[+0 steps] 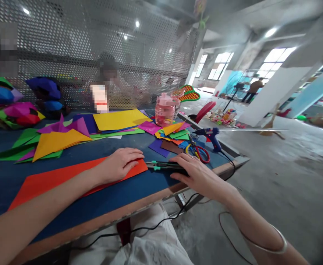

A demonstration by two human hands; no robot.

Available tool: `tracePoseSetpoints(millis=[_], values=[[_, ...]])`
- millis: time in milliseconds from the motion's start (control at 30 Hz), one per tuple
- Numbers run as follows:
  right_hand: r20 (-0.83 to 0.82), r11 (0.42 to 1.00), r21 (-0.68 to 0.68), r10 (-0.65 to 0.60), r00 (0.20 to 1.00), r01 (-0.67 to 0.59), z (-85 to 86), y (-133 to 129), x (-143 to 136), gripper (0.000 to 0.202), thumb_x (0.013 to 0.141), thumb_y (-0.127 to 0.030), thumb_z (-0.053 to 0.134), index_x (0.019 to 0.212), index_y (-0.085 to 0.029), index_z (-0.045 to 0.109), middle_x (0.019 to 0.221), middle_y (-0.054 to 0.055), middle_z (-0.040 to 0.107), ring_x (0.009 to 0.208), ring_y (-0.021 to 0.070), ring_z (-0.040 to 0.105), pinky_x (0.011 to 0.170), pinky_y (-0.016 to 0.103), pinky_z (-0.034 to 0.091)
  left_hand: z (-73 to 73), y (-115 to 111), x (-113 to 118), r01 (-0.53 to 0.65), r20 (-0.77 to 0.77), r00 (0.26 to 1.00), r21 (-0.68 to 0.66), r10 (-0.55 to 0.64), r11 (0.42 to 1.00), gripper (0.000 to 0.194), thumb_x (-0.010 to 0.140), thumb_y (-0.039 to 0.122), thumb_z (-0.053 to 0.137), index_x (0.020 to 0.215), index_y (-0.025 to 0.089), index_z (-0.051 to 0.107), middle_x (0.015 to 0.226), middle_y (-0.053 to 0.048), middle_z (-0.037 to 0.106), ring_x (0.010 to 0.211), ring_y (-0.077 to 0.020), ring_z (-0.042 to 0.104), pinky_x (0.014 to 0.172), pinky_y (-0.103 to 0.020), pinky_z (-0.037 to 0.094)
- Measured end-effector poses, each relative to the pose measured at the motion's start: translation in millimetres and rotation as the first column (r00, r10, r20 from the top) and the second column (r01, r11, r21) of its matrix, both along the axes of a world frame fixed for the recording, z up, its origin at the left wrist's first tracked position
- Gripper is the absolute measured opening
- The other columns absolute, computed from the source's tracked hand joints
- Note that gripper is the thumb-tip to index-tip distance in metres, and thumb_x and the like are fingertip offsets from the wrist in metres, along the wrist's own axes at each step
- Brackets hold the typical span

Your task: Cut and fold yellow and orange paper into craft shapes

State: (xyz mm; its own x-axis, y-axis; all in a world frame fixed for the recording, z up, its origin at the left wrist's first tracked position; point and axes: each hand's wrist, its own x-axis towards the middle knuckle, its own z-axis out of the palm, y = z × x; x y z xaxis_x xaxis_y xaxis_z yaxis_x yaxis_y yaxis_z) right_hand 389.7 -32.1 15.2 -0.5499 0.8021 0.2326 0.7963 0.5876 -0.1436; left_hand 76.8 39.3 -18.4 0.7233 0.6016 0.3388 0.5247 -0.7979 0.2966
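My left hand [123, 163] rests on a long orange-red paper sheet [59, 178] at the front of the blue table, its fingers stretched out and pressing the right end down. Just past that end lies a utility knife [161, 165] with a black and teal body, its tip pointing left toward the paper. My right hand [196, 171] has its fingers around the knife's rear part, which is partly hidden under them. Behind that hand are scissors [201, 154] with red and yellow handles and a blue glue gun [211, 138].
Coloured paper scraps [172, 134] lie by a pink jug [164, 110]. Yellow sheets [120, 119] and folded orange paper [58, 143] are farther back. Faceted paper shapes [20, 110] stand at the left. A black cable [161, 222] hangs below the table's front edge [139, 206].
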Motion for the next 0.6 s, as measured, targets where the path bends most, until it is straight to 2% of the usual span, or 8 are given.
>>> tracePoseSetpoints(millis=[100, 200, 300, 400, 500, 600], values=[[0.001, 0.998, -0.007, 0.058, 0.998, -0.058, -3.0, 6.5, -0.3, 0.041, 0.103, -0.033, 0.059, 0.142, -0.022, 0.054, 0.121, 0.012, 0.063, 0.112, 0.0268, 0.062, 0.095, 0.045, 0.055, -1.4, 1.0, -0.7, 0.009, 0.008, 1.0, -0.023, -0.009, 1.0, 0.039, 0.105, 0.03, 0.04, 0.131, 0.021, 0.068, 0.142, -0.009, 0.065, 0.133, -0.024, 0.059, 0.114, -0.043, 0.045], [0.031, 0.996, -0.006, 0.087, 0.996, -0.086, -2.5, 2.5, -3.3, 0.041, 0.106, -0.03, 0.051, 0.146, -0.023, 0.053, 0.117, 0.011, 0.061, 0.107, 0.0246, 0.063, 0.093, 0.042, 0.056, -3.0, 2.3, -2.4, 0.011, 0.006, 1.0, -0.055, -0.01, 0.998, 0.041, 0.105, 0.032, 0.04, 0.134, 0.022, 0.068, 0.146, -0.008, 0.062, 0.135, -0.0252, 0.058, 0.115, -0.045, 0.044], [0.074, 0.997, -0.002, 0.083, 0.994, -0.083, -1.3, -14.3, -5.8, 0.042, 0.108, -0.029, 0.044, 0.148, -0.022, 0.052, 0.114, 0.012, 0.059, 0.098, 0.024, 0.065, 0.085, 0.041, 0.058, -3.1, 0.9, -3.4, 0.015, -0.02, 1.0, -0.096, -0.017, 0.995, 0.041, 0.106, 0.034, 0.041, 0.139, 0.026, 0.065, 0.151, -0.006, 0.058, 0.14, -0.027, 0.053, 0.118, -0.048, 0.041], [0.09, 0.999, -0.015, 0.048, 0.995, -0.047, -2.9, -37.2, -7.6, 0.043, 0.109, -0.029, 0.039, 0.149, -0.022, 0.049, 0.11, 0.011, 0.057, 0.092, 0.0229, 0.065, 0.078, 0.039, 0.058, 0.1, -5.1, -1.9, 0.035, -0.064, 0.997, -0.146, -0.044, 0.989, 0.041, 0.108, 0.037, 0.041, 0.144, 0.035, 0.06, 0.157, -0.001, 0.052, 0.148, -0.028, 0.044, 0.123, -0.055, 0.03], [0.094, 1.0, -0.001, 0.012, 0.995, -0.012, -6.1, -56.8, -8.8, 0.042, 0.109, -0.029, 0.037, 0.15, -0.022, 0.048, 0.106, 0.009, 0.056, 0.088, 0.0214, 0.064, 0.074, 0.036, 0.057, 6.0, -13.9, 1.7, 0.055, -0.135, 0.987, -0.212, -0.085, 0.976, 0.043, 0.11, 0.041, 0.037, 0.151, 0.042, 0.05, 0.165, 0.003, 0.041, 0.155, -0.0278, 0.032, 0.126, -0.061, 0.018], [0.146, 1.0, 0.03, 0.0, 0.989, -0.005, -8.4, -68.5, -8.6, 0.045, 0.108, -0.024, 0.039, 0.152, -0.023, 0.044, 0.106, 0.009, 0.056, 0.084, 0.0205, 0.063, 0.069, 0.033, 0.056, 11.4, -21.1, 4.8, 0.062, -0.235, 0.964, -0.265, -0.127, 0.962, 0.046, 0.112, 0.047, 0.029, 0.156, 0.044, 0.039, 0.17, 0.005, 0.027, 0.159, -0.0264, 0.019, 0.127, -0.06, 0.01]])
